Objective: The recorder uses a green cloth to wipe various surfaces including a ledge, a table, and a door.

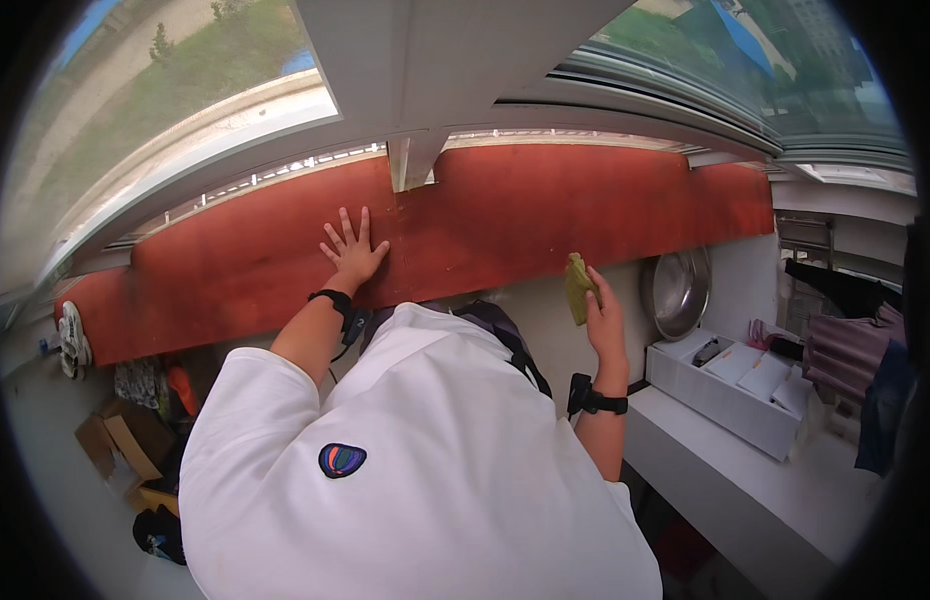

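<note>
My left hand (354, 251) lies flat on a red wooden board (555, 202) below the window, its fingers spread and nothing in it. In my right hand (606, 319) I hold a folded olive-green cloth (579, 289), pinched between thumb and fingers. The cloth hangs by the board's front edge; I cannot tell whether it touches the board. Dark stains mark parts of the red surface. Both wrists carry black strapped devices.
A metal basin (678, 292) leans on its side at the right. Near it, a white box (724, 390) stands on a white ledge (735, 480). Clothes (847, 352) hang far right. White shoes (73, 341) rest at the board's left end, above cardboard boxes (131, 439). A window frame post (414, 161) meets the board.
</note>
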A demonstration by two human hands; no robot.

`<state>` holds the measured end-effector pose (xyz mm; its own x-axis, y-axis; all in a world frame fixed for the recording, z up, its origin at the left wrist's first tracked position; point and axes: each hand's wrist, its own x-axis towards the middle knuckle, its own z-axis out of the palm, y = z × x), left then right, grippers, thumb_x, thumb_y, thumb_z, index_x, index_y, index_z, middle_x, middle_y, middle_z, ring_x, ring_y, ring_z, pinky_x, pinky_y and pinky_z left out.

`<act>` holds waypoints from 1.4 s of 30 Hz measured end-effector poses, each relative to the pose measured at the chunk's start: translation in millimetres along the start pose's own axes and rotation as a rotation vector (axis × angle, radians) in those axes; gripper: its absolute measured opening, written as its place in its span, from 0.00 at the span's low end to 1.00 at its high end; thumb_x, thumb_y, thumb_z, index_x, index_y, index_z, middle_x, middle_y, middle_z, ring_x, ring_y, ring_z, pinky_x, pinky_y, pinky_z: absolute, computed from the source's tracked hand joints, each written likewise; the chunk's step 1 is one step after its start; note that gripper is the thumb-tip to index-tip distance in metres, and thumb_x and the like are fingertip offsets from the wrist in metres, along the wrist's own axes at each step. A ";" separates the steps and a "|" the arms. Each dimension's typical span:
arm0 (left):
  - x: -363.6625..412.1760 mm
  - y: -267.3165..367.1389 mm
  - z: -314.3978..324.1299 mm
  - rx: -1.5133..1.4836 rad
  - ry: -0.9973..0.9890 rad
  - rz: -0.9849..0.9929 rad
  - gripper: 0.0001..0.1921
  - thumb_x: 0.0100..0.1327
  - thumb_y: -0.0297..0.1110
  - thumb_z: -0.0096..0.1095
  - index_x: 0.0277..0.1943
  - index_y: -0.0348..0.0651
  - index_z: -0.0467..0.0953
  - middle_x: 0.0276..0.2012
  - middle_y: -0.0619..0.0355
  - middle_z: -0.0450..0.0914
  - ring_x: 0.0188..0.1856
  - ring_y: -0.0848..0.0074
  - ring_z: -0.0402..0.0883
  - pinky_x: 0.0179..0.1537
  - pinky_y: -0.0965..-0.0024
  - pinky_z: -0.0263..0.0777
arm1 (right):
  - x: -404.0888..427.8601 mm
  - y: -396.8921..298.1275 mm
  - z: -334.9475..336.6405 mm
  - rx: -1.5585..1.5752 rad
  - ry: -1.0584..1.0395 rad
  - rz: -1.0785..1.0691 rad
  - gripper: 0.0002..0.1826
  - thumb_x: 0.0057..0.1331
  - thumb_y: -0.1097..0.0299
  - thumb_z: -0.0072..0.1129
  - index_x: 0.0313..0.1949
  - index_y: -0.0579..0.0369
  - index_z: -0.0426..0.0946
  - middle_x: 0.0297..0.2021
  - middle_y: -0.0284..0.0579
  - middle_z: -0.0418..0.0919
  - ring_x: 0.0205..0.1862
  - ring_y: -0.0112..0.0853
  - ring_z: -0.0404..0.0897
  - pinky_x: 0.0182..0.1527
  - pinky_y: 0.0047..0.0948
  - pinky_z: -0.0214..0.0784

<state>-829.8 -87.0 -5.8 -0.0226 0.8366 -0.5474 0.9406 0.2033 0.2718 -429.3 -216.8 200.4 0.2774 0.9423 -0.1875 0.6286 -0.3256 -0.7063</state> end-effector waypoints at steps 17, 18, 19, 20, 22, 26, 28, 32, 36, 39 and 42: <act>-19.9 13.3 87.7 -0.043 0.138 -0.026 0.39 0.63 0.43 0.59 0.75 0.68 0.49 0.78 0.54 0.34 0.76 0.43 0.36 0.69 0.36 0.45 | 211.0 -44.4 -121.8 0.191 0.658 -0.669 0.15 0.73 0.73 0.47 0.56 0.60 0.72 0.54 0.49 0.76 0.55 0.42 0.75 0.58 0.35 0.67; -39.2 26.5 75.7 -0.219 0.088 0.008 0.36 0.64 0.41 0.58 0.74 0.63 0.54 0.77 0.51 0.39 0.76 0.43 0.40 0.70 0.42 0.46 | 224.0 -56.2 -106.5 0.133 0.630 -0.836 0.15 0.70 0.76 0.49 0.55 0.57 0.74 0.53 0.47 0.75 0.54 0.43 0.74 0.57 0.36 0.66; -57.3 35.0 70.4 -0.395 0.040 0.041 0.33 0.65 0.39 0.57 0.73 0.57 0.58 0.76 0.48 0.43 0.75 0.43 0.43 0.72 0.49 0.47 | 233.4 -66.0 -91.8 0.006 0.635 -0.911 0.16 0.68 0.77 0.51 0.55 0.55 0.74 0.52 0.45 0.74 0.54 0.43 0.73 0.57 0.37 0.65; -70.5 36.3 73.7 -0.490 0.062 0.061 0.31 0.66 0.37 0.56 0.71 0.52 0.60 0.75 0.45 0.47 0.75 0.46 0.46 0.72 0.55 0.47 | 239.4 -73.7 -76.7 -0.125 0.645 -0.978 0.18 0.66 0.79 0.53 0.55 0.53 0.75 0.51 0.44 0.73 0.54 0.42 0.71 0.57 0.37 0.65; -101.3 31.2 86.4 -0.719 0.083 0.035 0.29 0.68 0.33 0.52 0.71 0.43 0.60 0.74 0.44 0.52 0.76 0.59 0.51 0.72 0.64 0.48 | 241.4 -91.5 -45.7 -0.047 0.614 -1.083 0.18 0.63 0.80 0.55 0.52 0.50 0.77 0.50 0.42 0.72 0.54 0.41 0.70 0.56 0.39 0.64; -182.5 43.9 81.0 -0.971 0.098 -0.287 0.27 0.70 0.34 0.50 0.70 0.39 0.61 0.69 0.48 0.65 0.71 0.64 0.61 0.70 0.67 0.54 | 225.5 -117.1 9.0 -0.051 0.419 -1.287 0.23 0.56 0.79 0.57 0.53 0.49 0.77 0.51 0.37 0.73 0.55 0.37 0.69 0.60 0.37 0.63; -213.5 37.7 94.5 -1.087 0.133 -0.378 0.26 0.71 0.34 0.50 0.70 0.40 0.61 0.66 0.49 0.69 0.70 0.64 0.64 0.69 0.67 0.56 | 224.9 -125.6 22.4 -0.019 0.391 -1.319 0.24 0.56 0.76 0.58 0.54 0.48 0.76 0.51 0.36 0.73 0.56 0.37 0.68 0.60 0.38 0.63; -245.7 48.9 96.4 -1.131 0.148 -0.592 0.27 0.71 0.40 0.47 0.71 0.46 0.61 0.65 0.54 0.71 0.65 0.67 0.69 0.62 0.60 0.62 | 224.5 -132.2 22.1 -0.039 0.331 -1.346 0.24 0.55 0.74 0.58 0.54 0.47 0.75 0.52 0.36 0.73 0.56 0.35 0.69 0.60 0.37 0.63; -246.1 61.9 106.1 -1.169 0.190 -0.614 0.26 0.71 0.40 0.47 0.70 0.46 0.62 0.63 0.55 0.74 0.58 0.69 0.72 0.59 0.61 0.65 | 238.5 -109.0 0.0 -0.097 0.359 -1.365 0.23 0.57 0.73 0.58 0.54 0.46 0.76 0.52 0.34 0.73 0.54 0.33 0.71 0.62 0.37 0.61; -228.7 75.2 97.0 -1.087 0.208 -0.519 0.24 0.71 0.38 0.48 0.68 0.45 0.65 0.59 0.57 0.77 0.53 0.73 0.74 0.53 0.65 0.69 | 253.2 -77.9 -34.0 -0.144 0.454 -1.307 0.23 0.56 0.75 0.59 0.53 0.45 0.77 0.49 0.33 0.75 0.54 0.32 0.71 0.62 0.38 0.61; -197.1 65.8 94.4 -1.036 0.314 -0.378 0.19 0.71 0.33 0.49 0.63 0.41 0.71 0.54 0.54 0.81 0.54 0.73 0.78 0.54 0.72 0.69 | 266.7 -40.9 -76.9 -0.236 0.596 -1.223 0.22 0.55 0.77 0.59 0.50 0.45 0.79 0.48 0.34 0.75 0.52 0.34 0.71 0.62 0.39 0.63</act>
<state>-731.4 -286.5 45.3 -0.4652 0.6930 -0.5508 0.1278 0.6683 0.7328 -325.2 41.9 231.8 -0.3064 0.4796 0.8222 0.7857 0.6150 -0.0660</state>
